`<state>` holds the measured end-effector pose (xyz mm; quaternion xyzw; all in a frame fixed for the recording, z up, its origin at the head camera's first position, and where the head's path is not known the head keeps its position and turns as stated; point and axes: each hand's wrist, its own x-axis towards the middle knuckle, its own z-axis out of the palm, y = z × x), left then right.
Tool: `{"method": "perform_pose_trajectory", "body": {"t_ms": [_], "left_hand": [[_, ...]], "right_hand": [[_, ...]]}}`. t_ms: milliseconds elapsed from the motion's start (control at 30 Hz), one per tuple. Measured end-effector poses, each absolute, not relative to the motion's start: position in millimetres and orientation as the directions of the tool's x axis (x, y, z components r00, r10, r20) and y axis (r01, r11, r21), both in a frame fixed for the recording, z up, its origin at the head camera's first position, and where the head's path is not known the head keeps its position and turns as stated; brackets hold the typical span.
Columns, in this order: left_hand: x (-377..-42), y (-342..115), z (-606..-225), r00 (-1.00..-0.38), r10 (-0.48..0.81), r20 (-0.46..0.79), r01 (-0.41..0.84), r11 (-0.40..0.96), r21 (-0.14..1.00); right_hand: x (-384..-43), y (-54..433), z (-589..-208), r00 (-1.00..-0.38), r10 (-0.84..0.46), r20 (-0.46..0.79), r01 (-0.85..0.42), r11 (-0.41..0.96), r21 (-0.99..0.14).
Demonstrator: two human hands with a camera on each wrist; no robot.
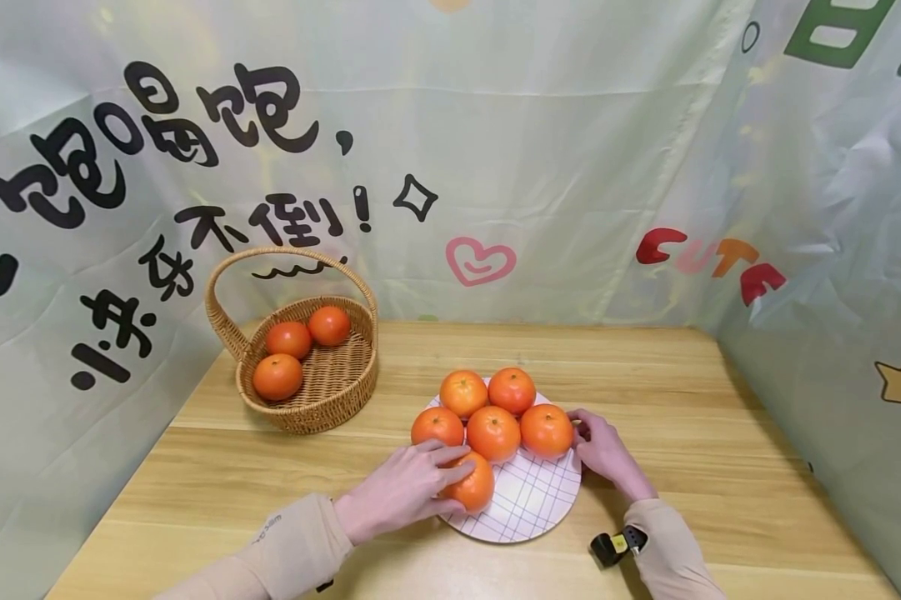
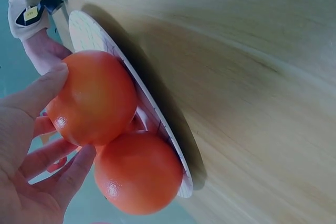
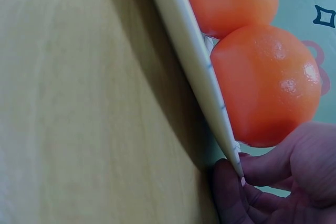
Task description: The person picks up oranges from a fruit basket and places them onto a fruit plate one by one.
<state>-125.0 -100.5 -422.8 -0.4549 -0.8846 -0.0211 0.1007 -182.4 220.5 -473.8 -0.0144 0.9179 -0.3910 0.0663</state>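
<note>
Several oranges (image 1: 493, 434) lie grouped on a round white plate (image 1: 536, 492) with a checked pattern. My left hand (image 1: 401, 492) grips the nearest orange (image 1: 474, 483) at the plate's front left. In the left wrist view, the thumb is on one side of that orange (image 2: 94, 98) and the fingers on the other; another orange (image 2: 139, 171) sits against it. At the plate's right edge, my right hand (image 1: 606, 450) pinches the rim. The right wrist view shows the thumb above the plate's edge (image 3: 197, 77) and a finger below it, close to an orange (image 3: 265, 85).
A wicker basket (image 1: 311, 417) with a tall handle stands at the back left of the wooden table (image 1: 630, 358), holding three oranges (image 1: 277, 377). Printed fabric (image 1: 555, 167) hangs behind the table and along both sides.
</note>
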Motion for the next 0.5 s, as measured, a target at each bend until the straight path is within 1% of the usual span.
{"method": "perform_pose_trajectory", "body": {"t_ms": [167, 500], "left_hand": [[-125.6, -100.5, -422.8, -0.564, 0.802, 0.199, 0.810, 0.584, -0.057], [-124.1, -101.6, -422.2, -0.583, 0.786, 0.205, 0.792, 0.606, -0.070]], "right_hand": [[-182.2, 220.3, -473.6, -0.991, -0.079, -0.104, 0.020, 0.696, -0.718], [-182.7, 220.8, -473.6, -0.992, -0.081, -0.097, 0.014, 0.694, -0.720]]}}
